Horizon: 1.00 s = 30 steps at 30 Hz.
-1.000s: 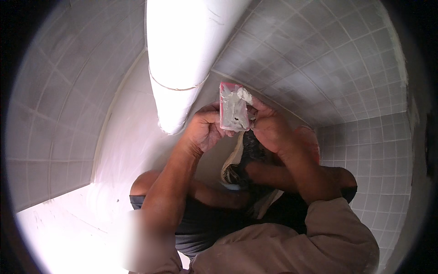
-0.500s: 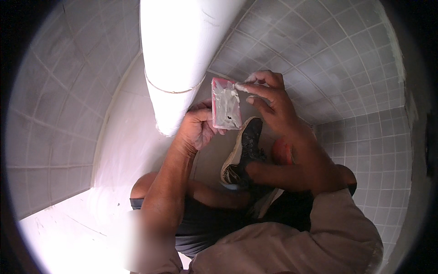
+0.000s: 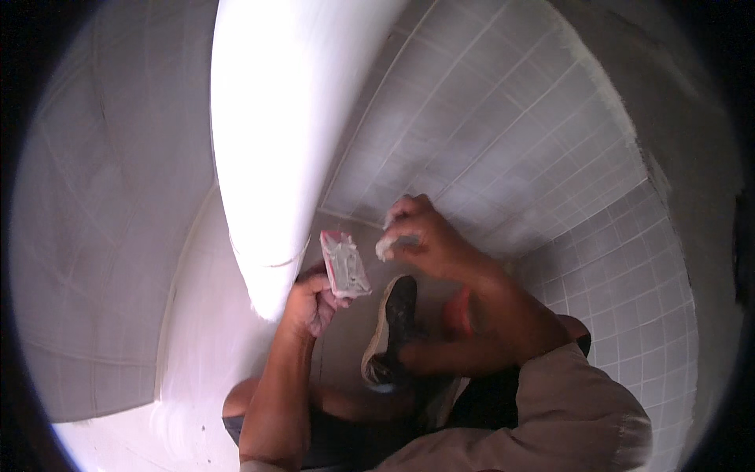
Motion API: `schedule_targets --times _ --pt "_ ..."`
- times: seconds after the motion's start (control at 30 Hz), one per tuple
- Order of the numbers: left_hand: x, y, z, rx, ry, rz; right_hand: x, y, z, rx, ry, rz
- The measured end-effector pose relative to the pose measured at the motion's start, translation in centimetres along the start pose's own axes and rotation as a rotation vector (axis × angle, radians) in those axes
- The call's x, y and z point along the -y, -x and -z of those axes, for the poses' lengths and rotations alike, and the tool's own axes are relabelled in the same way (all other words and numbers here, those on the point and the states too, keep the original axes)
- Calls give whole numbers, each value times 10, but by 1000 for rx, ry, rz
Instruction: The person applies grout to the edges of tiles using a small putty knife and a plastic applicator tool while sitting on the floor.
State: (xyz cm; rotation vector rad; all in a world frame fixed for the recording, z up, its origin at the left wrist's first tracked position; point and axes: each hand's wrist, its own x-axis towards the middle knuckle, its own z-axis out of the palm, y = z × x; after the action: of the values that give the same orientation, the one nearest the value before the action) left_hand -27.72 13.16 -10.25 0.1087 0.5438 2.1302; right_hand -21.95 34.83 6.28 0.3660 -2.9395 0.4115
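Observation:
My left hand (image 3: 316,305) grips a small flat rectangular piece with pink edges (image 3: 346,266), its upper face smeared with pale grey-white paste. The fingers wrap under its near end and partly hide behind it. To the right and apart from it, my right hand (image 3: 417,236) is curled, thumb and fingers drawn together. Pale paste (image 3: 384,247) coats these fingertips, seemingly with a dab pinched between them. Motion blur softens the detail.
A thick white pipe (image 3: 275,141) rises left of my hands. Tiled walls (image 3: 487,134) with pale joints close in on both sides. My dark shoe (image 3: 399,311) is on the floor below, beside a red round object (image 3: 458,311) partly behind my right forearm.
My right hand has drawn away from the pasted piece, which its fingertips were touching. The view has shifted, so both hands and the pipe's foot appear lower and further left.

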Motion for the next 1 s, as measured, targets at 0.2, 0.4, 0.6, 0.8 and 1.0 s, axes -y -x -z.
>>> schedule_targets --times 0.2,0.4,0.6,0.8,1.0 --pt "7 -8 -8 27 27 -3 -22 -52 111 -904 -685 -278" --pt "4 -6 -6 53 -77 -19 -49 -142 183 -1265 -452 2" --pt "5 -4 -7 14 -58 -33 -57 -187 200 -1360 -434 14" --pt "6 -3 -14 13 -63 -27 -61 -204 209 -1299 625 -407" --pt "6 -2 -5 28 -28 -46 -6 -195 196 -978 877 -637"
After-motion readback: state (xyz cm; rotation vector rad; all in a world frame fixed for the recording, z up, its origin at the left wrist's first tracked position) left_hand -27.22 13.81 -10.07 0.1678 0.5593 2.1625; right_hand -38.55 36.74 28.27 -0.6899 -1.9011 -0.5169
